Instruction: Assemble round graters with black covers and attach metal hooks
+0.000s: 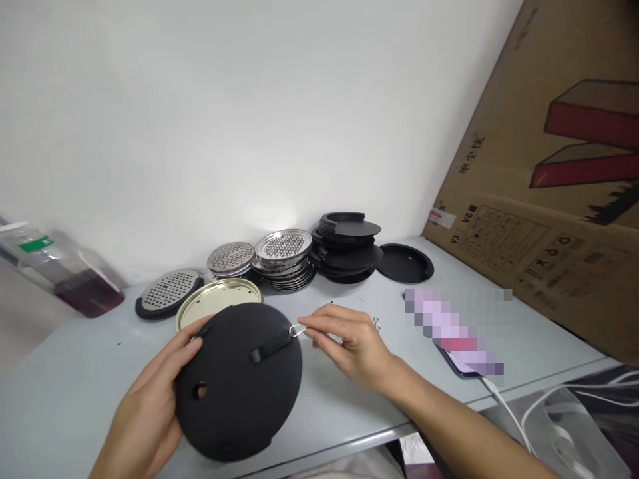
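A round black plate (234, 406) is tilted up in my left hand (154, 392), whose thumb and fingers grip its left edge. The plate has a round hole at lower left and a raised strip running to its right rim. At that rim is a small bent metal wire loop (297, 330). My right hand (354, 346) pinches the loop's outer end between thumb and fingertips. The loop touches the plate's edge; whether it is hooked through I cannot tell. Behind the plate lies a shallow gold-coloured lid (214, 298), partly covered by it.
Along the wall stand perforated metal discs (172, 289), a stack of metal grater discs (284, 247), a pile of black plates (349, 256) and a single black dish (405, 263). A jar of dark liquid (87, 289), a phone (464, 364) with a white cable and a cardboard box (529, 219) flank them.
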